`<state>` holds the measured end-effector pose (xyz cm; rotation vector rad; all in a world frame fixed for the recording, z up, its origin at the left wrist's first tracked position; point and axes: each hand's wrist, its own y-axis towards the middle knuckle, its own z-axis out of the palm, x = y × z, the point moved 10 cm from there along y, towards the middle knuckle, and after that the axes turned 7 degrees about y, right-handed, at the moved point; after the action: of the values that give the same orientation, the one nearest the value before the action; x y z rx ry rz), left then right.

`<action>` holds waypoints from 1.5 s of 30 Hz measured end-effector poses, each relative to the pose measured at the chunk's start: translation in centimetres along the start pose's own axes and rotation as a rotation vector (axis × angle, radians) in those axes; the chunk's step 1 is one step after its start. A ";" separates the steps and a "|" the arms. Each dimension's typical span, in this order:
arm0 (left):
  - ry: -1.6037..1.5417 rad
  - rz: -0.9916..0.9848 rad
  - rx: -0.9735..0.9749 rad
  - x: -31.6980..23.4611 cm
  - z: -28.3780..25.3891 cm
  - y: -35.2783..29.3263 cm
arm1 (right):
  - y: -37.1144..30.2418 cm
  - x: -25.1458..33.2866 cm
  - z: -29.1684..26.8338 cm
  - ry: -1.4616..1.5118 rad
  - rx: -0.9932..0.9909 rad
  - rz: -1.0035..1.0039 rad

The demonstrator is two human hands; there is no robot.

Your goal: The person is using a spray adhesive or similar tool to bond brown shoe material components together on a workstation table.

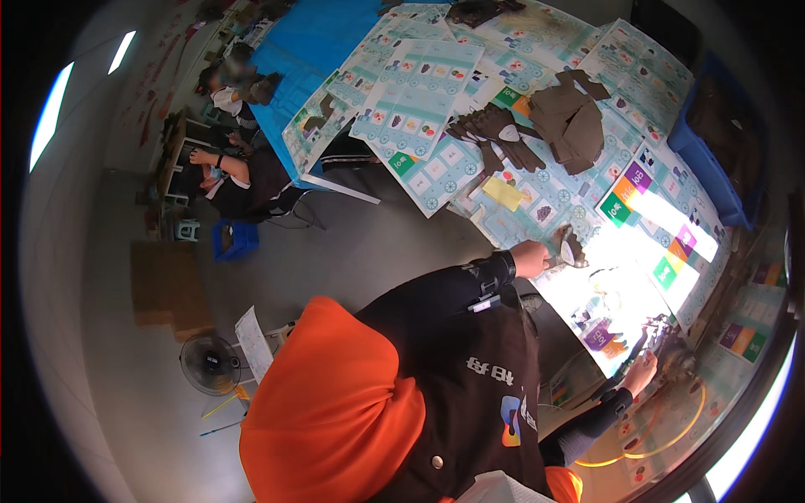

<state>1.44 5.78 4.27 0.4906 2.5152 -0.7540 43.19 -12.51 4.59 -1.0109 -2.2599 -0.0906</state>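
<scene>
My left hand (530,259) is closed at the table's near edge, pinching the end of a brown glove (573,250) that has a pale patch. Farther to the right, my right hand (641,374) has its fingers bent against a small dark thing beside a machine part (676,362); glare and small size hide what it is. Beyond my left hand lie a fanned bunch of brown gloves (496,134) with pale patches and a heap of brown glove pieces (568,126). A yellow slip (501,193) rests closer to me.
Printed sheets (419,92) cover the table, with strong light on the right part. A blue crate (713,180) of brown pieces stands at the far right. A yellow hose (703,411) curves below the machine. Left are a fan (210,365), a blue basket (235,240) and a seated person (243,180).
</scene>
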 end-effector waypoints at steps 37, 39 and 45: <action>-2.092 -0.906 -1.064 88.6 -24.4 -33.2 | -24.0 34.7 18.6 -0.140 0.172 -0.112; -2.029 -0.851 -1.170 89.0 -22.8 -33.2 | -24.4 35.5 18.8 -0.151 0.209 -0.094; -2.029 -0.655 -1.106 92.0 -25.2 -33.0 | -24.7 35.2 19.7 0.005 0.205 -0.053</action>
<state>-97.99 12.98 -11.50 -1.0348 0.6634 0.2004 -1.57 -1.09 14.63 -0.8417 -2.2388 0.1142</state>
